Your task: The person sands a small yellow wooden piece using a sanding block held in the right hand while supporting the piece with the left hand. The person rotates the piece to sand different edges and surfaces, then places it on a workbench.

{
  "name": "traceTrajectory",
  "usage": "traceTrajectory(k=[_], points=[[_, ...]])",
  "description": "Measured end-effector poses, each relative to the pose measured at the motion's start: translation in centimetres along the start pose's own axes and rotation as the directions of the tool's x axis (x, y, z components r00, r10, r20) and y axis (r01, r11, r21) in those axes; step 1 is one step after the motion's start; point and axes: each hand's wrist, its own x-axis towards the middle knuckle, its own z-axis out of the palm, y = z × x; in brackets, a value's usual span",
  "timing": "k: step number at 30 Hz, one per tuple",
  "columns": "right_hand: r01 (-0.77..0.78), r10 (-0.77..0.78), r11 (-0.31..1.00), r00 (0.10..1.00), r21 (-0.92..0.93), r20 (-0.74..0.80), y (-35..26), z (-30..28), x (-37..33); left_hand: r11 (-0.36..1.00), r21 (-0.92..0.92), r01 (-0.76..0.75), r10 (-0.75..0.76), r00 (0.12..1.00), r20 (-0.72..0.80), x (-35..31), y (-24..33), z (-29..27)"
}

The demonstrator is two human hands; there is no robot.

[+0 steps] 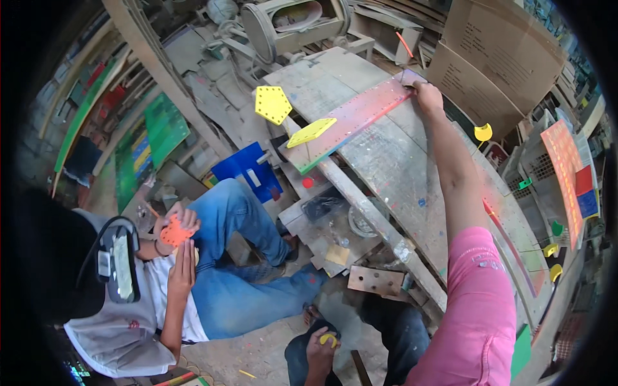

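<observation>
My left hand (320,354) is low in the middle, its fingers closed round a small curved yellow piece (327,339). Stretched far across the table, my right hand (427,100) has its fingers closed at the far end of a long paint-stained board (367,116) dotted with small holes. What those fingers pinch there is too small to make out. Near the board's other end, a yellow dotted panel (311,132) stands up on a thin wire. Beyond it is a yellow pentagon (273,105) with dark dots along its edges.
A co-worker sits at the left, holding an orange dotted piece (176,230). The wooden table (399,167) fills the middle right. Small yellow and green pieces stand on wires along its right side, one a yellow cup-like piece (483,132). A large cardboard box (496,58) stands behind.
</observation>
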Motion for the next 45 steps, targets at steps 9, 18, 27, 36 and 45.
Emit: traceTrajectory(k=[9, 18, 27, 36, 45], points=[[-0.320, 0.368, 0.824, 0.930, 0.467, -0.013, -8.0, -10.4, -9.2, 0.988, 0.128, -0.084, 0.080, 0.996, 0.041, -1.7, -0.7, 0.8], [-0.688, 0.156, 0.475, 0.680, 0.549, 0.717, -6.1, -30.1, -36.4, 0.936, 0.043, -0.350, 0.342, 0.931, 0.129, -5.1, -0.9, -1.4], [-0.889, 0.720, 0.025, 0.333, 0.458, 0.609, 13.1, -40.1, -55.9, 0.924, 0.140, -0.356, 0.333, 0.929, 0.162, -6.7, -1.0, -0.4], [-0.882, 0.951, -0.113, 0.039, 0.459, 0.308, 22.3, -41.0, -61.8, 0.907, 0.129, -0.401, 0.370, 0.905, 0.209, -7.0, -1.4, 0.4], [-0.867, 0.916, -0.191, 0.011, 0.460, 0.402, 21.4, -39.3, -60.8, 0.908, 0.163, -0.386, 0.350, 0.913, 0.209, -7.4, -1.3, 1.2]])
